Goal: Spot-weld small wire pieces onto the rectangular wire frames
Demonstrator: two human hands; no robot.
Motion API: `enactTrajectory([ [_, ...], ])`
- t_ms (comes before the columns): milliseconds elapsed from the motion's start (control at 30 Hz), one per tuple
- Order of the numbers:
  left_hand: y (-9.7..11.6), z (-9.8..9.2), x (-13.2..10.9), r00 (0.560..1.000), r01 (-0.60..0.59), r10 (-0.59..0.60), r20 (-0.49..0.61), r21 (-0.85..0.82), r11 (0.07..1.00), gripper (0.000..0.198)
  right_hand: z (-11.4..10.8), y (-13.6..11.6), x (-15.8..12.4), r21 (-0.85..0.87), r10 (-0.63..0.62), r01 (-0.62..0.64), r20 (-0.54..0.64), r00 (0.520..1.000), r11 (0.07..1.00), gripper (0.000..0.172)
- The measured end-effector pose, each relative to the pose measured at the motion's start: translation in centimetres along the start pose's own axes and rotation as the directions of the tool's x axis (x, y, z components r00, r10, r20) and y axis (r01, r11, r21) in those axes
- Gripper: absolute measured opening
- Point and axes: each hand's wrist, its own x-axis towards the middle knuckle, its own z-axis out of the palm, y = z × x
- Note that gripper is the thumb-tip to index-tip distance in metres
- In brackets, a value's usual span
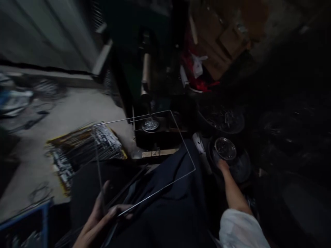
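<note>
My left hand is closed on a thin metal wire frame, bent into a large four-sided shape that spans the space above my lap. One side of the frame runs up past the thumb. My right hand reaches to the near rim of a round metal dish on my right; its fingers are dark and mostly hidden, so their grip does not show. Past the frame's far side stands a dark machine with a vertical rod. Below the rod lies a round plate with small shiny bits.
On the floor at left, a yellow-edged sack bears a pile of metal rods. A blue crate stands at the lower left. Farther right is a wide basin of small metal parts. Cardboard and a red bag lie behind.
</note>
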Motion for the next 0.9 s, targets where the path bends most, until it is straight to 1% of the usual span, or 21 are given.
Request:
enactTrajectory([
  [67, 0.3, 0.7, -0.4, 1.0, -0.004, 0.004, 0.016, -0.021, 1.0, 0.101, -0.5, -0.1, 0.0, 0.085, -0.052, 0.051, 0.008, 0.999, 0.995, 0.021],
  [133, 0.2, 0.7, -0.5, 0.999, 0.002, 0.0, 0.045, -0.04, 0.999, 0.099, -1.7, -0.2, -0.6, 0.174, -0.126, 0.124, 0.004, 0.992, 0.977, 0.02],
  [233, -0.3, 0.1, -0.2, 0.994, -0.04, 0.046, 0.095, -0.063, 0.997, 0.096, -4.7, -0.6, -2.8, 0.352, -0.234, 0.209, 0.03, 0.972, 0.912, 0.014],
  [267, -0.3, -0.2, -0.1, 0.991, -0.051, 0.058, 0.119, -0.068, 0.996, 0.098, -6.0, -0.9, -4.0, 0.429, -0.269, 0.225, 0.043, 0.962, 0.875, 0.016],
  [333, -0.4, -0.6, 0.1, 0.984, -0.049, 0.06, 0.17, -0.063, 0.997, 0.1, -8.4, -1.8, -7.2, 0.57, -0.344, 0.256, 0.05, 0.938, 0.781, 0.028],
  [367, -0.4, -0.7, 0.2, 0.979, -0.044, 0.055, 0.195, -0.06, 0.997, 0.1, -9.5, -2.5, -9.2, 0.613, -0.381, 0.276, 0.046, 0.923, 0.741, 0.033],
  [433, -0.4, -0.9, 0.3, 0.975, -0.045, 0.055, 0.217, -0.05, 0.998, 0.096, -10.8, -4.5, -13.4, 0.66, -0.468, 0.328, 0.041, 0.883, 0.676, 0.034],
  [467, -0.4, -0.9, 0.4, 0.975, -0.055, 0.063, 0.214, -0.043, 0.998, 0.094, -11.0, -5.8, -15.5, 0.679, -0.536, 0.363, 0.052, 0.843, 0.638, 0.033],
  [500, -0.3, -0.8, 0.4, 0.974, -0.068, 0.075, 0.212, -0.039, 0.997, 0.093, -10.9, -7.2, -17.5, 0.698, -0.624, 0.407, 0.072, 0.778, 0.588, 0.032],
  [533, -0.2, -0.8, 0.5, 0.973, -0.081, 0.088, 0.216, -0.039, 0.996, 0.093, -10.6, -8.7, -19.2, 0.719, -0.725, 0.455, 0.099, 0.681, 0.526, 0.034],
  [567, -0.1, -0.6, 0.5, 0.97, -0.097, 0.105, 0.219, -0.046, 0.994, 0.093, -10.0, -10.3, -20.7, 0.734, -0.823, 0.499, 0.142, 0.549, 0.46, 0.039],
  [600, 0.1, -0.5, 0.6, 0.966, -0.112, 0.122, 0.227, -0.059, 0.992, 0.092, -9.2, -11.8, -21.8, 0.738, -0.893, 0.541, 0.187, 0.409, 0.402, 0.045],
  [633, 0.3, -0.3, 0.7, 0.961, -0.125, 0.14, 0.237, -0.077, 0.989, 0.092, -8.3, -13.2, -22.6, 0.727, -0.934, 0.59, 0.221, 0.282, 0.351, 0.052],
  [667, 0.5, 0.0, 0.8, 0.959, -0.134, 0.152, 0.24, -0.09, 0.987, 0.092, -7.3, -14.5, -23.0, 0.699, -0.952, 0.648, 0.249, 0.177, 0.304, 0.061],
  [700, 0.7, 0.2, 0.9, 0.959, -0.138, 0.157, 0.237, -0.096, 0.986, 0.092, -6.3, -15.6, -23.3, 0.649, -0.957, 0.715, 0.271, 0.103, 0.261, 0.068],
  [733, 0.8, 0.3, 1.1, 0.959, -0.14, 0.16, 0.235, -0.097, 0.985, 0.092, -5.2, -16.4, -23.3, 0.579, -0.956, 0.785, 0.289, 0.054, 0.219, 0.075],
  [767, 1.0, 0.5, 1.3, 0.958, -0.144, 0.164, 0.237, -0.097, 0.985, 0.092, -4.3, -17.0, -23.2, 0.498, -0.951, 0.848, 0.308, 0.022, 0.181, 0.079],
  [833, 1.1, 0.6, 1.7, 0.951, -0.159, 0.181, 0.252, -0.106, 0.982, 0.091, -2.7, -17.7, -22.9, 0.341, -0.938, 0.933, 0.347, -0.01, 0.117, 0.082],
  [900, 1.2, 0.5, 2.3, 0.941, -0.172, 0.197, 0.274, -0.113, 0.979, 0.091, -1.6, -17.9, -22.6, 0.252, -0.934, 0.965, 0.356, -0.025, 0.07, 0.082],
])
